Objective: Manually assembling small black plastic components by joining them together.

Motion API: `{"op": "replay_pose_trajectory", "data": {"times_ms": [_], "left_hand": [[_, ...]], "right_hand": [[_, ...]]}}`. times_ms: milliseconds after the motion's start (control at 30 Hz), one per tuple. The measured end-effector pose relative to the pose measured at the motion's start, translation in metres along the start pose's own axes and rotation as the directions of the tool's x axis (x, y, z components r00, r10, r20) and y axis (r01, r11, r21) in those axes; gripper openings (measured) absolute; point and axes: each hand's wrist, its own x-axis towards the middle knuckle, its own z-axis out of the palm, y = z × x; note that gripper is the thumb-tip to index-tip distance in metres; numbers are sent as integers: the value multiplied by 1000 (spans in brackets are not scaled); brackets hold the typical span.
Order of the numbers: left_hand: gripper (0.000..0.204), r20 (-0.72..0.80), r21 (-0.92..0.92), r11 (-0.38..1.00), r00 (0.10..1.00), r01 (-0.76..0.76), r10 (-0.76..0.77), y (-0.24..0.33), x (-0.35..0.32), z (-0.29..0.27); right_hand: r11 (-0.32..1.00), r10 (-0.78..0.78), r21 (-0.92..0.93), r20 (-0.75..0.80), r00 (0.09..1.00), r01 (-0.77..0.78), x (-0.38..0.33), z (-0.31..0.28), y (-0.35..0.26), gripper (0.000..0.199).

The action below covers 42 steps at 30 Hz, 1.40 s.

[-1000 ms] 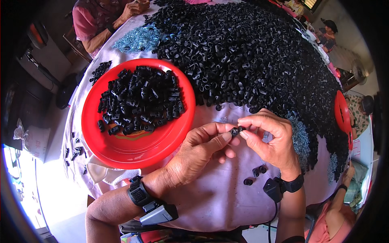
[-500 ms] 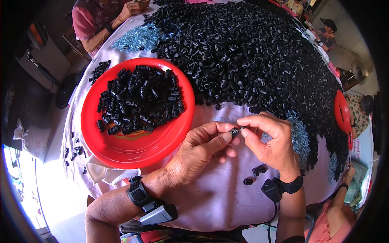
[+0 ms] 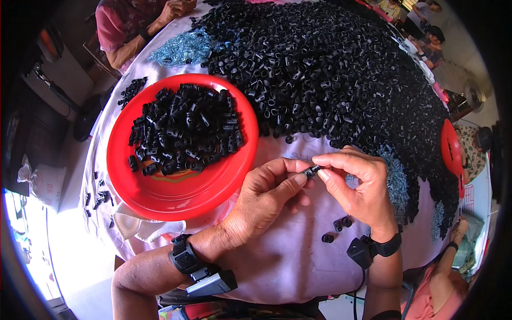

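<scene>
Head view first: we look down on a round table (image 3: 277, 266) draped in a pale lilac cloth, and the largest thing on it is a huge heap of small black plastic parts (image 3: 330, 69) that fills the far half and curls down the right side. Patches of pale blue springs (image 3: 181, 48) lie at the heap's left edge, and more (image 3: 397, 181) show beside our right wrist.

Next in size is the red round tray (image 3: 176, 192) on the left, near our left hand. It carries a mound of black pieces (image 3: 184, 130), gathered toward its far side, while its near part is bare.

Our left hand (image 3: 266, 194) comes in from the lower left with a dark wrist strap, its thumb and forefinger closed on one end of a small black piece (image 3: 311, 171). Our right hand (image 3: 357, 184) meets it from the right, its fingertips pinched on the other end, the remaining fingers curled. The piece is held just above the cloth, between tray and heap, in the bare middle of the table. Its long axis runs roughly from lower left to upper right in the picture, tilted slightly upward toward the right hand; which end is which we cannot tell at this size.

Smallest of all, three loose black pieces (image 3: 338, 226) lie on the cloth just below the right hand.

A second red tray (image 3: 450, 154) stands at the table's right edge, and another person's arm (image 3: 125, 50) rests at the far left.
</scene>
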Motion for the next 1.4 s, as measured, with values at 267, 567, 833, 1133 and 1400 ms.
{"op": "replay_pose_trajectory", "data": {"times_ms": [267,567,833,1133,1400], "left_hand": [[22,-8,75,997,1000,-13,13,1,-1,2],[20,-33,190,980,997,-55,63,2,-2,5],[17,-48,236,968,994,-81,95,-1,-4,8],[15,-58,439,884,976,-163,208,-3,-7,9],[14,-47,499,847,971,-181,235,2,-7,11]], "right_hand": [[994,-96,-52,14,995,96,3,-2,-1,20],[993,-94,-74,10,996,94,2,-1,-4,20],[993,-103,-48,33,994,105,2,-5,-1,15],[1000,-9,-18,94,996,11,-1,-6,-3,14],[999,-44,-4,74,996,44,-2,-5,0,16]]}}
